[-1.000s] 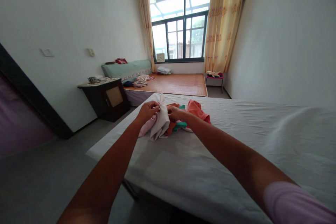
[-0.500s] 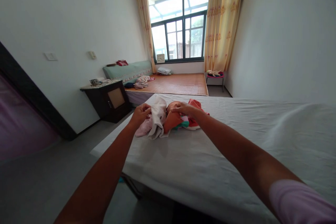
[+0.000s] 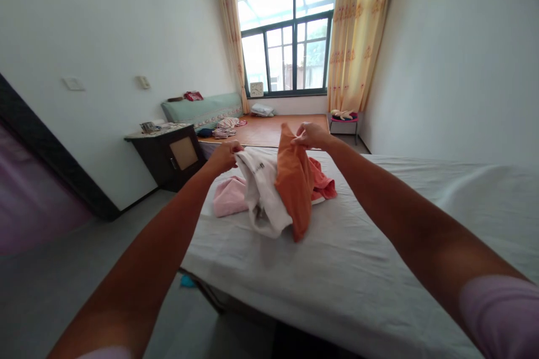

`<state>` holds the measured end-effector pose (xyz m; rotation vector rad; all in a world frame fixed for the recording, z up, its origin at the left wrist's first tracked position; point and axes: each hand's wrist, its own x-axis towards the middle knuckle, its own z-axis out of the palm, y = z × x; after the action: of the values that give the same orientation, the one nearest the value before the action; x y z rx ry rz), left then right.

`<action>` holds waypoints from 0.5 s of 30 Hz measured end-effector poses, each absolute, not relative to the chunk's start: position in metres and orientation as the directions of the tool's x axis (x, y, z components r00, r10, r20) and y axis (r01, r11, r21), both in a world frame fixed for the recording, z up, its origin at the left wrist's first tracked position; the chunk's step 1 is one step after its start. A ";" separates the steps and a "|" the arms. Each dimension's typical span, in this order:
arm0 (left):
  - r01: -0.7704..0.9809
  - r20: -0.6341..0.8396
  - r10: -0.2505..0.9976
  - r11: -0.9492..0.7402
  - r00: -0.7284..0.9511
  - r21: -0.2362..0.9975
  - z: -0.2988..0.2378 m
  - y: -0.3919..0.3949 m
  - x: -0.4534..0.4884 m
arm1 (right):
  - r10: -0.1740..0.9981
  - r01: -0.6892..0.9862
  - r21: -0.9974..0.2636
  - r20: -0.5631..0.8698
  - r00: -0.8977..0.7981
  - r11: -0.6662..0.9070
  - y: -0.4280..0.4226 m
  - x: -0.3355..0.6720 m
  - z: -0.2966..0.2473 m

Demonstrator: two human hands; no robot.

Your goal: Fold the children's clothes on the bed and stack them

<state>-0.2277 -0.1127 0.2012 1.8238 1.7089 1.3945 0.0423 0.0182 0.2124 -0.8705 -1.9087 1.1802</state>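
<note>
Pinched in the closed fingers of my left hand (image 3: 227,156) is a white garment (image 3: 263,190) with small dark lettering near its top. My right hand (image 3: 310,137) grips the upper part of an orange garment (image 3: 293,182), lifted and hanging beside the white cloth. The two cloths touch, and I cannot tell if they are joined. A pink cloth (image 3: 231,196) lies on the bed to the left, under and beside the white one. Behind the orange cloth, to the right, a coral-red garment (image 3: 323,179) rests crumpled.
A white sheet (image 3: 379,247) covers the bed in front of me. Beyond it stands another bed with a brown mat (image 3: 290,124) and some folded clothes (image 3: 227,128). At the left is a dark bedside cabinet (image 3: 168,154); by the far right wall, a stool (image 3: 345,118).
Both hands have risen, lifting the white and orange cloths up from the pile so they hang stretched downward. The teal patch seen beside the orange cloth is now hidden.
</note>
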 end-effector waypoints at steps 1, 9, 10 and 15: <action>0.614 0.413 0.899 -0.245 -0.147 0.750 0.201 -0.111 -0.228 | 0.828 0.144 -0.910 0.277 -0.487 0.389 0.016 0.041 0.212; 0.545 0.531 0.776 -0.298 -0.340 0.784 0.219 -0.094 -0.230 | 0.740 -0.054 -0.868 0.452 -0.498 0.493 -0.001 -0.004 0.230; 0.524 0.564 0.734 -0.332 -0.379 0.784 0.222 -0.092 -0.233 | 0.721 -0.132 -0.835 0.531 -0.445 0.534 -0.002 -0.009 0.234; 0.412 0.641 0.536 -0.494 -0.549 0.766 0.216 -0.094 -0.248 | 0.663 -0.392 -0.739 0.670 -0.334 0.549 -0.004 -0.022 0.237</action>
<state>-0.2482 -0.0938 0.2163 1.4467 1.5325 2.2127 -0.0220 -0.0039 0.2370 -0.2376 -1.5785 1.0905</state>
